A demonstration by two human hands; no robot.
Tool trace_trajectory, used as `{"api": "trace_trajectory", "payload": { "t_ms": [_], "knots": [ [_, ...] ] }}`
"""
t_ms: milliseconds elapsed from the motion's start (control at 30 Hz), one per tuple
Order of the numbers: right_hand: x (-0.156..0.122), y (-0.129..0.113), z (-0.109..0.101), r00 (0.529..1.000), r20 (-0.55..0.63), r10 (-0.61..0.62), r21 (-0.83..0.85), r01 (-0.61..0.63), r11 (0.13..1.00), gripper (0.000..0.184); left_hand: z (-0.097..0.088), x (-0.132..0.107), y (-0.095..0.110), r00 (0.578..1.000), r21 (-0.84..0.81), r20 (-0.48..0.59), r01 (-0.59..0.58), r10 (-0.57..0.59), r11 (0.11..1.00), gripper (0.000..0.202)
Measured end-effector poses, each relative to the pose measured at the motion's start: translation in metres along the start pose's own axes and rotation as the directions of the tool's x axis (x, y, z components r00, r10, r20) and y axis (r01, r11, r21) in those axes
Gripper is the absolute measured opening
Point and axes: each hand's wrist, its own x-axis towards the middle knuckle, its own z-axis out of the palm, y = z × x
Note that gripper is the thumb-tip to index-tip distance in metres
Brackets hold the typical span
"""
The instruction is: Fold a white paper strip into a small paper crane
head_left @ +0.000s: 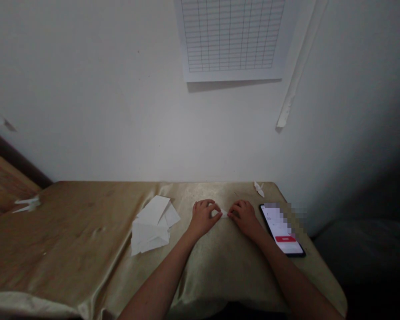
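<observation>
A small folded piece of white paper (pixel 224 213) lies on the cloth-covered table between my two hands. My left hand (pixel 205 216) pinches its left end, thumb and fingertips together. At the right end, my right hand (pixel 243 215) grips the paper the same way, its other fingers curled. Fingertips hide both ends, so the exact folds cannot be made out. Left of my left hand is a loose pile of white paper sheets (pixel 151 231), overlapping each other. Near the table's back right corner rests a small folded paper figure (pixel 259 189).
A phone (pixel 286 246) with a lit screen lies right of my right forearm. The gold cloth (pixel 70 240) has ridges and wrinkles. Behind the table stands a white wall (pixel 120 111) with a printed grid sheet (pixel 231 40). A white scrap (pixel 28 204) is at the far left.
</observation>
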Motion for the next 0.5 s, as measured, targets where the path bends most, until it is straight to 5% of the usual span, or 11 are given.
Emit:
{"api": "trace_trajectory", "payload": {
  "t_ms": [500],
  "knots": [
    [0.0019,-0.0006,0.0032,1.0,-0.017,0.013,-0.017,-0.013,1.0,0.011,0.0044,0.0006,0.0023,0.998,0.015,-0.058,0.015,-0.015,1.0,0.011]
  ]
}}
